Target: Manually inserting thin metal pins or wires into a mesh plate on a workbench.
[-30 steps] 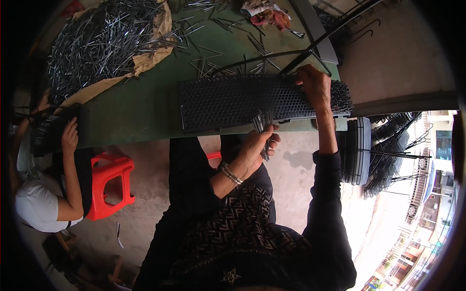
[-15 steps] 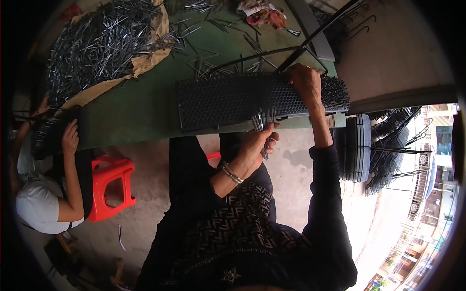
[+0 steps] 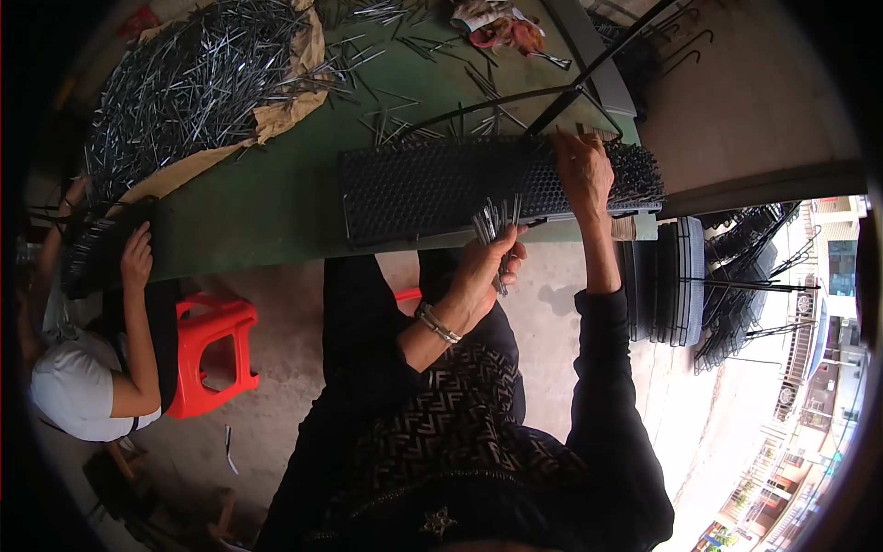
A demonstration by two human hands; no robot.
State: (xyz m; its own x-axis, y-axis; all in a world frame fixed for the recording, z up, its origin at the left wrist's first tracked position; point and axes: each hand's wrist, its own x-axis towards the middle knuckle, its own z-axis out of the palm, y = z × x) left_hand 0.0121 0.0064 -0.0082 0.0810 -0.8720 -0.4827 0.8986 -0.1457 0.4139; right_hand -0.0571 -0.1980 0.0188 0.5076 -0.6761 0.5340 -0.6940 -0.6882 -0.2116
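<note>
A bundle of thin, dark, shiny rods (image 3: 498, 219) is gripped in my left hand (image 3: 486, 265), their tips pointing up from the closed fingers. Just beyond lies a long black honeycomb tray (image 3: 414, 195) full of small holes, resting along the table's near edge. Over its right part, my right hand (image 3: 586, 170) reaches to the far rim with fingers pinched together; whatever they hold is hidden. At the tray's right end, many rod ends (image 3: 639, 173) stick up from the holes.
A heap of loose rods (image 3: 198, 83) lies on brown paper (image 3: 292, 118) on the green table (image 3: 248, 212). Black bars (image 3: 556, 112) cross above the tray. A co-worker (image 3: 92, 382) sits at left beside a red stool (image 3: 213, 354). Stacked wire-framed trays (image 3: 676, 281) stand right.
My right hand has shifted slightly to the right along the tray, and its forearm has drawn back a little. My left hand keeps the rods in nearly the same place.
</note>
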